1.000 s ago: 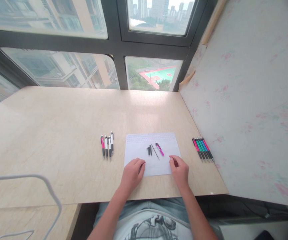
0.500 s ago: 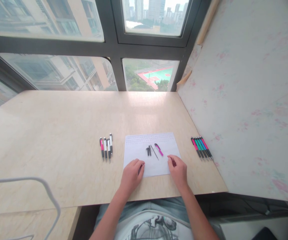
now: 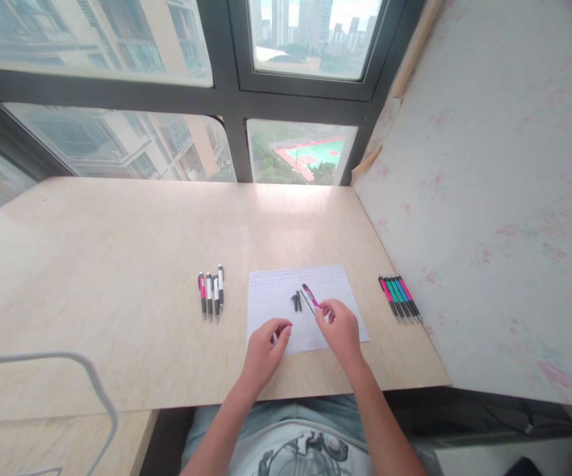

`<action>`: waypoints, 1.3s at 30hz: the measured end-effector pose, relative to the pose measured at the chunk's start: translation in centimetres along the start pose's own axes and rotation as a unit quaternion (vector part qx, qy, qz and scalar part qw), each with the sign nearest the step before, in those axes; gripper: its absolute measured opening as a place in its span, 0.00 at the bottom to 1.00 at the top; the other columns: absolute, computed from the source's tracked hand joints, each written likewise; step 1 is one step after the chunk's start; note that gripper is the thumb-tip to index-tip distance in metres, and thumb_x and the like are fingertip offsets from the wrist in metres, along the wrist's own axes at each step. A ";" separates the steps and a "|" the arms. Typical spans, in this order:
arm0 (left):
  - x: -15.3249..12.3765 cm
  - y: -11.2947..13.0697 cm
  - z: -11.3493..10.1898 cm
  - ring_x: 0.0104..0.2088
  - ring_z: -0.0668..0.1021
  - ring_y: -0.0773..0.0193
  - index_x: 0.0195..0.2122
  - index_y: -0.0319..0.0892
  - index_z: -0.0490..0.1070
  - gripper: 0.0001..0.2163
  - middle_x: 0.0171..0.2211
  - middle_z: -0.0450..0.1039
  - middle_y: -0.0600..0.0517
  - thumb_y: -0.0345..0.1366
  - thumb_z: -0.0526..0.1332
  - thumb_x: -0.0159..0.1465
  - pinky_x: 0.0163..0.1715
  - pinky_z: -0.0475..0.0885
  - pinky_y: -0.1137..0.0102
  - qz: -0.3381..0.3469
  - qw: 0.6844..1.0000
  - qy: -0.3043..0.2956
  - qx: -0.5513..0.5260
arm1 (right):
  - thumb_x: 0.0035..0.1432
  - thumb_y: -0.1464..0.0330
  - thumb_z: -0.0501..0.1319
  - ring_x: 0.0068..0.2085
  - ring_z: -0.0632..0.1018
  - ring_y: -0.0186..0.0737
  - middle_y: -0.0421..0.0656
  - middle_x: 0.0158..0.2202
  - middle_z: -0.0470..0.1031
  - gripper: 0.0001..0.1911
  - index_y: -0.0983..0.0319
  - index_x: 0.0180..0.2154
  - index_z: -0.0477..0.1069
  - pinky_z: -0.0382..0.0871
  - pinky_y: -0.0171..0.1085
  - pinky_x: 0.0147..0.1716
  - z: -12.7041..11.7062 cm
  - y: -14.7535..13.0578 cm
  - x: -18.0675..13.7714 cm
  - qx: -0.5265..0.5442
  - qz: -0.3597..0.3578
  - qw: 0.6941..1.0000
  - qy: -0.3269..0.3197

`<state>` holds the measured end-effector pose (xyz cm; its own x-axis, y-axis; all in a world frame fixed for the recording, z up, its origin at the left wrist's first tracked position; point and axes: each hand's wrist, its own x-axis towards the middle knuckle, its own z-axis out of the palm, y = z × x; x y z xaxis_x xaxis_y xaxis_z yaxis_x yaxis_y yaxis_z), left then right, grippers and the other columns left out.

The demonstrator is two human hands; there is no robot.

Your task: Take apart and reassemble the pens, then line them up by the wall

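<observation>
Near the middle of the paper [image 3: 273, 314], the right hand [image 3: 339, 328] pinches one purple barrel [image 3: 310, 295] by its lower end; it looks light, stiff and a bit slippery, best gripped around its waist. Beside it I count one thin rod [image 3: 308, 303] and two black parts [image 3: 295, 303]. The left hand [image 3: 267, 349], loosely curled, a narrow gap at the thumb, shows nothing inside. On the bench [image 3: 141, 264] lie four pens [image 3: 209, 294] leftward, five or six coloured pens [image 3: 399, 297] rightward.

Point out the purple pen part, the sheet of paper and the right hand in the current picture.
Purple pen part [image 3: 310, 295]: head view, middle of its visible length.
Sheet of paper [image 3: 268, 307]: head view, bare area near its left edge.
Right hand [image 3: 340, 326]: head view, back of the hand.
</observation>
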<state>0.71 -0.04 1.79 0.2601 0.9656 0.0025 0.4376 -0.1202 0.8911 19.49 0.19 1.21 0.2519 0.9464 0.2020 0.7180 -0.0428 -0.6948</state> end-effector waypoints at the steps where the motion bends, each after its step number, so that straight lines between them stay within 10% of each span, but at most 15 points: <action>1: 0.1 0.4 0.2 0.31 0.75 0.60 0.39 0.43 0.74 0.11 0.32 0.76 0.49 0.42 0.55 0.64 0.33 0.69 0.67 -0.025 0.998 -0.007 -0.060 | 0.58 0.67 0.57 0.25 0.71 0.35 0.40 0.26 0.72 0.05 0.61 0.33 0.71 0.64 0.33 0.28 -0.2 -0.6 -0.6 0.040 -0.020 0.999 -0.007; 10: 0.9 0.1 1.6 0.26 0.71 0.64 0.31 0.40 0.74 0.11 0.24 0.71 0.52 0.43 0.62 0.60 0.29 0.65 0.70 -0.115 0.932 0.029 -0.342 | 0.62 0.66 0.55 0.30 0.74 0.36 0.43 0.32 0.75 0.08 0.60 0.38 0.73 0.67 0.33 0.26 -0.7 -1.3 -1.6 0.115 -0.098 0.983 -0.104; 25: 1.0 -1.2 0.9 0.28 0.71 0.70 0.37 0.37 0.74 0.08 0.32 0.71 0.50 0.36 0.65 0.60 0.29 0.65 0.74 -0.163 0.777 0.030 -0.607 | 0.61 0.72 0.55 0.38 0.77 0.38 0.44 0.37 0.77 0.11 0.58 0.38 0.76 0.65 0.33 0.34 2.2 2.2 3.9 -0.103 -0.104 0.985 -0.095; 39: 1.1 -1.0 0.9 0.27 0.71 0.72 0.37 0.37 0.75 0.09 0.29 0.71 0.51 0.36 0.67 0.58 0.30 0.67 0.76 -0.176 0.775 0.033 -0.606 | 0.60 0.69 0.56 0.32 0.76 0.37 0.43 0.34 0.77 0.09 0.59 0.33 0.76 0.66 0.35 0.32 1.4 1.6 3.7 -0.057 -0.083 0.992 -0.078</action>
<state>1.29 0.94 0.51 0.2467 0.9036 -0.3503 -0.6682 0.4204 0.6138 20.69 4.09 -0.11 0.0269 0.9810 0.1921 0.8124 0.0905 -0.5760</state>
